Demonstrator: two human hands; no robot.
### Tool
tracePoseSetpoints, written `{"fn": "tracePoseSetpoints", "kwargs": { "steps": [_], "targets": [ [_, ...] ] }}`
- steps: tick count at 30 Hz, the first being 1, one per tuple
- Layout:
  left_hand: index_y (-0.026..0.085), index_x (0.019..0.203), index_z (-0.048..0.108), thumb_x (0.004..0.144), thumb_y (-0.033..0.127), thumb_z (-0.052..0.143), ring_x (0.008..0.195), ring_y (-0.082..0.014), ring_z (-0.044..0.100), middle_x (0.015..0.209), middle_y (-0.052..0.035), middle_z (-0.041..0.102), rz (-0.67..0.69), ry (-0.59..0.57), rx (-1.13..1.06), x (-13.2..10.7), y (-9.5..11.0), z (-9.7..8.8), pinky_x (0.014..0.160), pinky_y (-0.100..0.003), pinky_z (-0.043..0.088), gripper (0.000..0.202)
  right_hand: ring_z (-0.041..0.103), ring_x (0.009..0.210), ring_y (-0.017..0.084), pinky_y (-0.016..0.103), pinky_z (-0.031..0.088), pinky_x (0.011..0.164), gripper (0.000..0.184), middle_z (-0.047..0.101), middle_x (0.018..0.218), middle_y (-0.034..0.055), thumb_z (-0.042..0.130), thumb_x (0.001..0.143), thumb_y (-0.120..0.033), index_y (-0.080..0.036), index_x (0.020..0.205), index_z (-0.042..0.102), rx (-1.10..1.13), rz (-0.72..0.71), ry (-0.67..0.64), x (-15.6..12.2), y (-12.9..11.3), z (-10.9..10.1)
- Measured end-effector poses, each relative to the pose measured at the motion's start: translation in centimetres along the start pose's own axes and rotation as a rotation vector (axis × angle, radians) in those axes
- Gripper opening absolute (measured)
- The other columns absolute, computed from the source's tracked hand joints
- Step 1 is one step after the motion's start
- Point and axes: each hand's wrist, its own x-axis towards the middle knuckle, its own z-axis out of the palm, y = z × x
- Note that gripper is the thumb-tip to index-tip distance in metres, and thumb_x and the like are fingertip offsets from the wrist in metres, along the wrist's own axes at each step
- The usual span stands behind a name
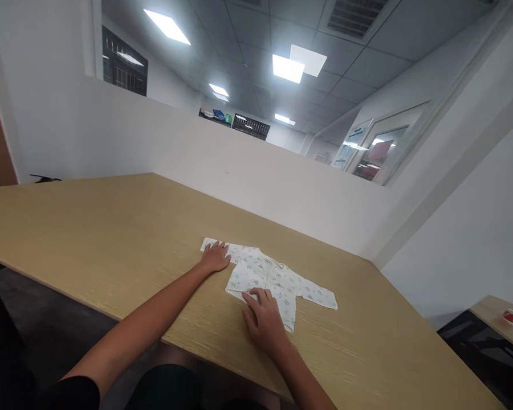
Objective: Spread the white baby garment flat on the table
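one shirt [277, 278]: sleeve [236, 252] under left hand [215, 257], hem [289, 326] under right hand [265, 320].

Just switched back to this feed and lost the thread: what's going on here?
A person has both bare hands on a small, printed white shirt spread out on the table. The left hand lies on one sleeve, while the right hand is at the lower front. The other sleeve lies stretched out, untouched.

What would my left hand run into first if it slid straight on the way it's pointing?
Your left hand rests on the sleeve; past that, along the table, it would probably meet the wall first, though depth is hard to judge.
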Motion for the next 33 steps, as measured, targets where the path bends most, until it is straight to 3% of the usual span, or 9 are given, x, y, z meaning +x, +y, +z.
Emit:
{"fn": "tracePoseSetpoints", "kwargs": {
  "steps": [4,8,11,20,25,29,33],
  "targets": [
    [0.02,0.152,0.054,0.102,0.046,0.041,0.157,-0.0346,0.03,0.166,-0.0129,0.041,0.003,0.01,-0.015,0.1,0.0,0.1,0.126,-0.058,0.023,0.057,0.049,0.12,0.031,0.044,0.04,0.093,0.042,0.056,0.13,0.0102,0.073,0.095,-0.012,-0.026,0.133,0.067,-0.055,0.02,-0.02,1.1,-0.3,0.7],
    [0.02,0.15,0.055,0.103,0.045,0.043,0.157,-0.0344,0.03,0.166,-0.0129,0.042,-0.001,0.014,-0.031,0.1,0.0,0.1,0.126,-0.059,0.022,0.055,0.052,0.107,0.028,0.04,0.038,0.087,0.023,0.063,0.112,0.0069,0.076,0.096,-0.017,-0.023,0.118,0.072,-0.021,0.029,-0.025,3.1,-0.5,1.6],
    [0.018,0.151,0.054,0.106,0.044,0.042,0.156,-0.0319,0.032,0.166,-0.0125,0.042,-0.005,0.018,-0.047,0.3,-0.3,0.1,0.126,-0.057,0.022,0.053,0.054,0.104,0.025,0.038,0.035,0.086,0.013,0.067,0.106,0.0038,0.071,0.099,-0.012,-0.022,0.108,0.073,0.032,-0.003,-0.03,4.0,-0.6,1.8],
    [0.017,0.139,0.06,0.11,0.04,0.043,0.145,-0.0281,0.046,0.151,-0.012,0.057,0.022,0.06,-0.087,0.9,-1.0,-0.6,0.125,-0.057,0.028,0.041,0.055,0.102,0.024,0.038,0.033,0.086,0.015,0.07,0.104,0.004,0.065,0.1,-0.005,-0.019,0.103,0.07,0.053,-0.087,-0.048,2.1,-0.1,1.0],
    [0.017,0.139,0.061,0.107,0.038,0.044,0.15,-0.031,0.04,0.156,-0.0148,0.052,0.055,0.086,-0.076,0.4,-1.0,-0.8,0.126,-0.056,0.024,0.042,0.059,0.103,0.025,0.041,0.036,0.091,0.015,0.073,0.105,0.0027,0.068,0.1,-0.014,-0.024,0.111,0.074,0.147,-0.114,-0.019,1.6,0.1,-0.5],
    [0.015,0.145,0.056,0.103,0.033,0.043,0.155,-0.0313,0.032,0.163,-0.0159,0.044,0.103,0.139,-0.062,0.0,0.3,-1.5,0.129,-0.052,0.021,0.047,0.064,0.108,0.026,0.043,0.045,0.098,0.022,0.073,0.112,0.007,0.055,0.107,-0.03,-0.023,0.113,0.075,0.238,-0.046,0.117,2.8,3.3,-3.1],
    [0.016,0.146,0.056,0.102,0.034,0.045,0.151,-0.0299,0.039,0.16,-0.015,0.048,0.267,0.151,-0.07,-1.3,4.6,-1.3,0.129,-0.046,0.026,0.049,0.062,0.12,0.03,0.047,0.048,0.109,0.038,0.069,0.126,0.0147,0.046,0.104,-0.033,-0.014,0.125,0.072,0.116,0.141,0.162,3.8,8.7,-3.3]
  ]
}}
